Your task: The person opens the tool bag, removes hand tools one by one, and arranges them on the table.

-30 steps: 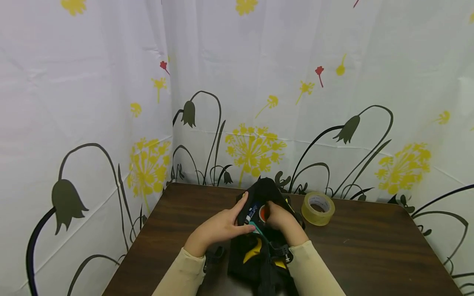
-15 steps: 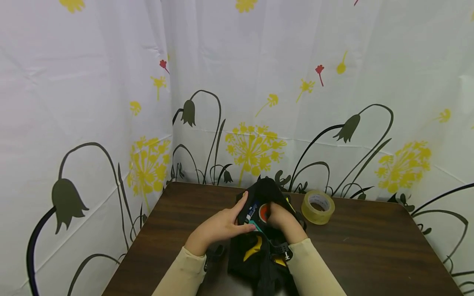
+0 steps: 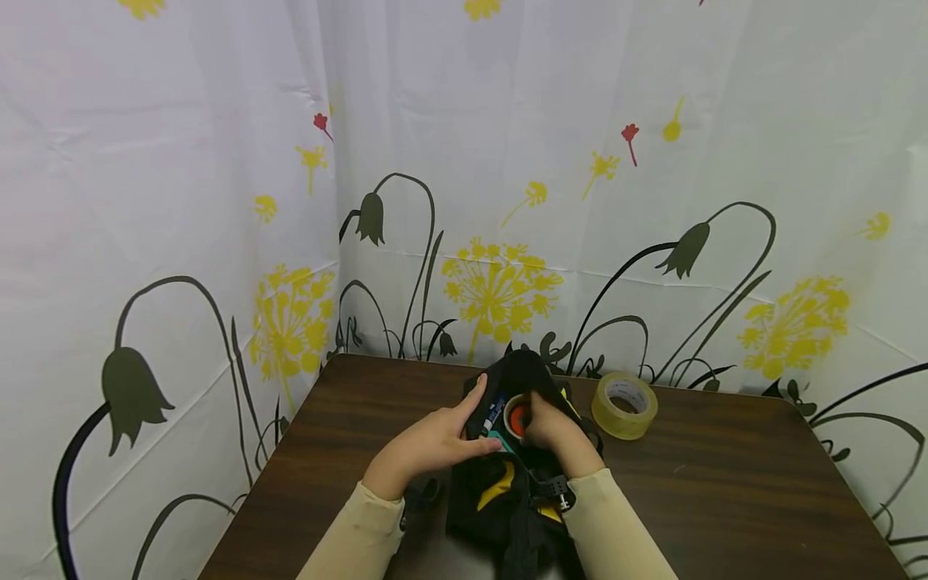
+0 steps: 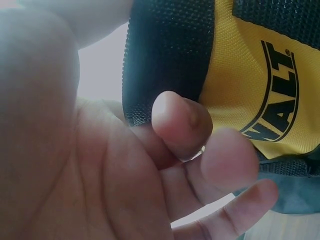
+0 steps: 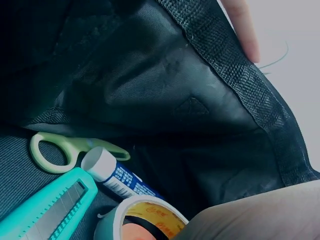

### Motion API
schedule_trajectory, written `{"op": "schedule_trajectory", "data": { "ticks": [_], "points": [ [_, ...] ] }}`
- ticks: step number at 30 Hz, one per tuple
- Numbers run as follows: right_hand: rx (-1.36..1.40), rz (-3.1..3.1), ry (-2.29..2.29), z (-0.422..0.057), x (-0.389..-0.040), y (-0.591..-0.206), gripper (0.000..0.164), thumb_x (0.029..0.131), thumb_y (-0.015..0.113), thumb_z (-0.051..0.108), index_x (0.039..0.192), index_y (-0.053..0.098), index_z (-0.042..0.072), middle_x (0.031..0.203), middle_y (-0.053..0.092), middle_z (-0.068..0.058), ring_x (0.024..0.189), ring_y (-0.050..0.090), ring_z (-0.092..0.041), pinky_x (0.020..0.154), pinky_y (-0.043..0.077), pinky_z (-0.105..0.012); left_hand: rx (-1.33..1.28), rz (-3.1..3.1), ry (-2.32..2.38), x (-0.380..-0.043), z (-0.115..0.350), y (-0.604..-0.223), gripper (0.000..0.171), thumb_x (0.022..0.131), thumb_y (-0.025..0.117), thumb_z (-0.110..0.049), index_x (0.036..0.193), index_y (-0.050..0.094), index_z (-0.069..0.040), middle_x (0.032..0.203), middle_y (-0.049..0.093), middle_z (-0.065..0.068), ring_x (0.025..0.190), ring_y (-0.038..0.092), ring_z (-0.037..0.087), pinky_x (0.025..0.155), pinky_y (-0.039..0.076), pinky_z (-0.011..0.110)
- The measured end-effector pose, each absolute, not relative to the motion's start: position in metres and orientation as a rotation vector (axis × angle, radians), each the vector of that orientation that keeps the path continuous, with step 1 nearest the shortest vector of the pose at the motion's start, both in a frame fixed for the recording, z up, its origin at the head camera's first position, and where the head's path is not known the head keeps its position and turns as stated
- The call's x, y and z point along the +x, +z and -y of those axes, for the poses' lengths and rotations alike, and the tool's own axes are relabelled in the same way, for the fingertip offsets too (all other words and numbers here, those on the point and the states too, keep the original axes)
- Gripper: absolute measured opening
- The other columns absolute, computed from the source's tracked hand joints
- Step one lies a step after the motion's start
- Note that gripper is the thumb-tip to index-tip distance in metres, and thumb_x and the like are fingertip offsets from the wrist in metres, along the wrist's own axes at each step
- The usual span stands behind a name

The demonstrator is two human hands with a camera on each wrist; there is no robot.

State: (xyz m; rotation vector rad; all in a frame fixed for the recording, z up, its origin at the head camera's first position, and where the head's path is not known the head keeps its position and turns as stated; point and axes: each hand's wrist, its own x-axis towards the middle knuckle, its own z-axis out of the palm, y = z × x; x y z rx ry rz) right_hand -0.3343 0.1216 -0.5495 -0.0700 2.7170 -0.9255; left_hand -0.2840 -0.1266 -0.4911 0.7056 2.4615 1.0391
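A black and yellow tool bag (image 3: pixel 467 519) lies on the table with its mouth towards me. My left hand (image 3: pixel 428 445) holds its left rim, thumb across the opening and index finger along the edge. Outside the bag, the other fingers curl loosely near the yellow panel (image 4: pixel 235 80) in the left wrist view. My right hand (image 3: pixel 554 431) reaches inside and grips the right side of a tape roll (image 5: pixel 106 227) with an orange-red centre; its fingertips are mostly hidden. Beside the roll lie a blue and white glue stick (image 5: pixel 122 181), a teal cutter (image 5: pixel 20 220) and green-handled scissors (image 5: pixel 65 145).
A large roll of clear packing tape (image 3: pixel 625 428) stands on the brown wooden table (image 3: pixel 732 483), right of the bag. A white flower-printed curtain (image 3: pixel 580 80) hangs behind and to the left. Black straps (image 3: pixel 522 528) lie over the bag's near side.
Inside the bag, the tape roll has tilted so more of its pale rim shows, and my right hand has shifted slightly with it. My left hand stays on the rim.
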Motion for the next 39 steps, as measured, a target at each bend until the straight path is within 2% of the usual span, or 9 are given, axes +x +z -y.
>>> {"op": "schedule_trajectory", "data": {
  "ticks": [4, 8, 11, 16, 19, 25, 33, 39],
  "points": [
    [-0.067, -2.721, -0.944, -0.123, -0.336, -0.552, 0.105, 0.080, 0.092, -0.001, 0.165, 0.032, -0.007, 0.155, 0.055, -0.034, 0.138, 0.059, -0.046, 0.119, 0.045, -0.060, 0.705, -2.462, 1.046, -0.284, 0.127, -0.493, 0.107, 0.101, 0.068, -0.068, 0.176, -0.003, -0.040, 0.058, 0.043, -0.007, 0.049, 0.039, 0.013, 0.055, 0.043, 0.031],
    [-0.115, -2.725, -0.988, -0.123, -0.336, -0.553, 0.102, 0.077, 0.097, -0.001, 0.162, 0.043, 0.003, 0.155, 0.058, -0.027, 0.140, 0.059, -0.044, 0.119, 0.046, -0.060, 0.701, -2.451, 1.058, -0.284, 0.127, -0.494, 0.107, 0.101, 0.068, -0.067, 0.176, -0.004, -0.040, 0.058, 0.045, -0.006, 0.049, 0.041, 0.013, 0.055, 0.044, 0.031],
    [-0.160, -2.719, -0.989, -0.123, -0.335, -0.551, 0.101, 0.078, 0.098, 0.005, 0.164, 0.044, 0.008, 0.159, 0.056, -0.022, 0.143, 0.057, -0.041, 0.120, 0.046, -0.060, 0.699, -2.442, 1.067, -0.284, 0.127, -0.494, 0.107, 0.102, 0.068, -0.066, 0.176, -0.004, -0.039, 0.059, 0.047, -0.005, 0.049, 0.042, 0.013, 0.055, 0.044, 0.031],
    [-0.234, -2.716, -0.955, -0.123, -0.329, -0.545, 0.105, 0.083, 0.096, 0.010, 0.167, 0.034, 0.000, 0.161, 0.053, -0.027, 0.145, 0.056, -0.043, 0.120, 0.045, -0.060, 0.689, -2.429, 1.079, -0.283, 0.127, -0.493, 0.107, 0.102, 0.068, -0.066, 0.176, -0.004, -0.039, 0.059, 0.046, -0.006, 0.049, 0.041, 0.013, 0.054, 0.043, 0.031],
    [-0.288, -2.744, -0.918, -0.122, -0.325, -0.540, 0.098, 0.085, 0.093, 0.008, 0.164, 0.036, -0.001, 0.154, 0.059, -0.028, 0.136, 0.063, -0.043, 0.115, 0.049, -0.059, 0.687, -2.420, 1.087, -0.283, 0.127, -0.493, 0.106, 0.102, 0.067, -0.066, 0.175, -0.005, -0.040, 0.058, 0.045, -0.006, 0.049, 0.040, 0.013, 0.054, 0.042, 0.031],
    [-0.361, -2.823, -0.936, -0.125, -0.316, -0.530, 0.083, 0.084, 0.095, 0.009, 0.155, 0.052, 0.010, 0.141, 0.070, -0.018, 0.122, 0.070, -0.035, 0.104, 0.055, -0.058, 0.680, -2.410, 1.107, -0.283, 0.126, -0.493, 0.106, 0.102, 0.068, -0.066, 0.174, -0.006, -0.043, 0.059, 0.045, -0.005, 0.050, 0.039, 0.013, 0.053, 0.039, 0.030],
    [-0.311, -2.814, -1.178, -0.131, -0.296, -0.506, 0.080, 0.085, 0.096, 0.018, 0.151, 0.050, 0.011, 0.131, 0.073, -0.016, 0.102, 0.072, -0.026, 0.092, 0.058, -0.050, 0.655, -2.380, 1.132, -0.282, 0.125, -0.490, 0.105, 0.101, 0.070, -0.065, 0.173, -0.005, -0.048, 0.060, 0.046, -0.004, 0.051, 0.038, 0.014, 0.053, 0.038, 0.031],
    [-0.378, -2.829, -1.247, -0.134, -0.288, -0.489, 0.071, 0.091, 0.092, 0.017, 0.152, 0.056, 0.016, 0.132, 0.072, -0.009, 0.103, 0.071, -0.021, 0.090, 0.061, -0.045, 0.653, -2.389, 1.133, -0.281, 0.126, -0.488, 0.105, 0.101, 0.070, -0.066, 0.173, -0.004, -0.047, 0.060, 0.046, -0.004, 0.050, 0.038, 0.015, 0.052, 0.038, 0.032]
  ]
}}
